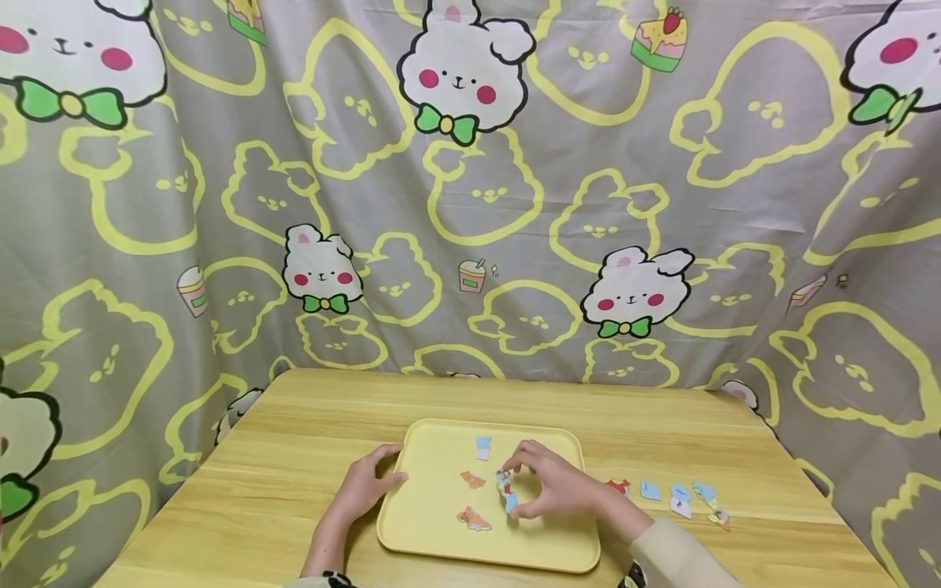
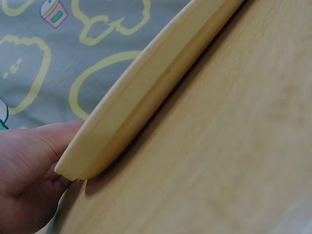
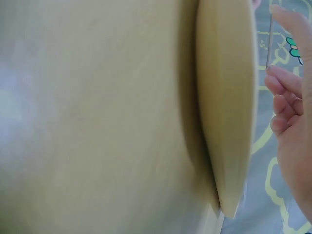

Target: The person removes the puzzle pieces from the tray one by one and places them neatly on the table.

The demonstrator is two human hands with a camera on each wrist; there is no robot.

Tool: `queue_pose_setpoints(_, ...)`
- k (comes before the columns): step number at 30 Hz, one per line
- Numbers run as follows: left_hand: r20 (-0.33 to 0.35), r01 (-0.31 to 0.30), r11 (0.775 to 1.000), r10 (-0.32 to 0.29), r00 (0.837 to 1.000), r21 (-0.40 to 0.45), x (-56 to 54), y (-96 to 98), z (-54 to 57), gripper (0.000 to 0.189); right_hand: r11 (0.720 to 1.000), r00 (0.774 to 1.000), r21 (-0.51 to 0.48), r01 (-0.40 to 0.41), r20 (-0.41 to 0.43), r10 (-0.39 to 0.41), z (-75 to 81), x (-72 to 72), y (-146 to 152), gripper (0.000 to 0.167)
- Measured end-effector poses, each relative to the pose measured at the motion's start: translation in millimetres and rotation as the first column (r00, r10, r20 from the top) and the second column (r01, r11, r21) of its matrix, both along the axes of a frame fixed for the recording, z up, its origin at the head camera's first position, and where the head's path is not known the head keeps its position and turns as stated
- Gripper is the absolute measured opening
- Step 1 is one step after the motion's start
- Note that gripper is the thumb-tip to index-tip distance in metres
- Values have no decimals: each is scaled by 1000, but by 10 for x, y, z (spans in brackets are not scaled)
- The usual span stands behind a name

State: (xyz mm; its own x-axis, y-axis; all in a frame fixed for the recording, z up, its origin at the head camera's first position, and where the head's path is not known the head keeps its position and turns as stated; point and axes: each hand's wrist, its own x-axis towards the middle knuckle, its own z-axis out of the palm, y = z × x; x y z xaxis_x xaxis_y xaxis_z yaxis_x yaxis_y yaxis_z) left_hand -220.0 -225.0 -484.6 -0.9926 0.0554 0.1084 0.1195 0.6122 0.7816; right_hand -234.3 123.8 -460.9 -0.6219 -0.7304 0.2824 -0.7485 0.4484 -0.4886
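Picture cutout [image 1: 507, 493] in right hand [image 1: 557, 483], pinched end to end between thumb and fingers; sits left of palm above tray [image 1: 421, 523], long axis near to far. Left hand [image 1: 363, 485] farther off, holding tray's left rim.

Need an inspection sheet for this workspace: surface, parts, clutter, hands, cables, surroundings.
Surface: wood-grain table with a pale yellow tray on it.
Job's things: tray carries a blue-and-white piece, a small orange piece and a larger orange piece; several cutouts lie on the table right of the tray.
Clutter: nothing seen.
Hands: left hand touches the tray's left edge, grip unclear; right hand pinches a multicoloured piece over the tray.
Cables: nothing seen.
Surroundings: grey curtain with rabbit prints behind the table and along both sides.
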Motion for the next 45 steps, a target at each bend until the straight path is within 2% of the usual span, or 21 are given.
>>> queue_pose_setpoints(5, -1, 0, 1000, 0, 1000, 4, 7, -1, 1, 52, 995, 996, -94, 18, 90, -10, 10, 34, 27, 51)
queue_pose_setpoints(8, 0, -1, 1000, 1, 1000, 3, 9, -2, -1, 52, 991, 993, -127, 48, 117, -33, 17, 56, 36, 52)
queue_pose_setpoints(12, 6, 0, 1000, 0, 1000, 5, 14, -1, 6, 52, 986, 992, -151, 77, 114, -60, 21, 76, 41, 52)
queue_pose_setpoints(20, -2, -3, 1000, 3, 1000, 2, 12, -2, 11, 51, 979, 996, -194, 66, 80, -51, 16, 98, 54, 50)
queue_pose_setpoints(27, 4, 2, 1000, -2, 1000, -5, -1, -15, -19, 52, 975, 993, -193, 108, 72, -95, 2, 123, 140, 50)
queue_pose_setpoints(45, -15, 5, 1000, -5, 1000, -26, -3, -7, -19, 51, 969, 988, -196, 151, 56, -143, -18, 235, 444, 50)
